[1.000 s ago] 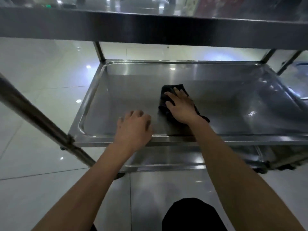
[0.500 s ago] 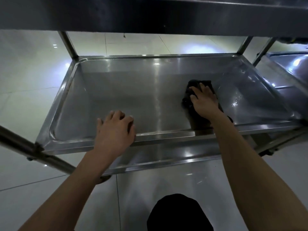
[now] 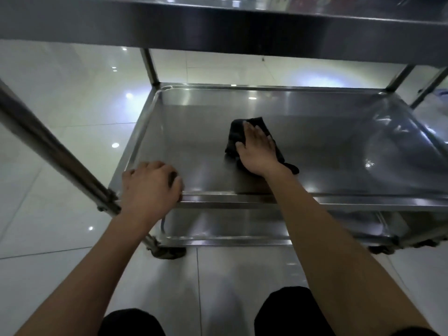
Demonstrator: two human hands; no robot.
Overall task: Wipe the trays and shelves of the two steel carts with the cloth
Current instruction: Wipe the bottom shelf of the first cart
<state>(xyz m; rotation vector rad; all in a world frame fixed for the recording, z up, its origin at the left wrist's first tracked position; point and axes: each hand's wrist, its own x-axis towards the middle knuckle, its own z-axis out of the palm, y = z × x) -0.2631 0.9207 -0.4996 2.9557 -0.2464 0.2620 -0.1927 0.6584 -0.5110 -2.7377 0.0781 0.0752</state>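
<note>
A steel cart stands in front of me, and its middle tray (image 3: 315,141) fills the centre of the view. A black cloth (image 3: 236,132) lies crumpled on the tray floor, left of centre. My right hand (image 3: 258,147) presses flat on the cloth with straight fingers. My left hand (image 3: 150,185) grips the tray's near rim by its left corner, fingers curled over the edge. The top shelf (image 3: 218,23) spans the view above. The bottom shelf (image 3: 230,226) shows below the near rim.
A slanted steel handle bar (image 3: 55,156) runs along the left and joins the cart near my left hand. A caster (image 3: 167,251) sits under the near left leg. Part of a second cart (image 3: 434,86) shows at the far right. Glossy white floor tiles surround the cart.
My right hand has slid the cloth from the tray's right part back left towards its centre. My left hand keeps its hold on the near rim. The view has swung to the left.
</note>
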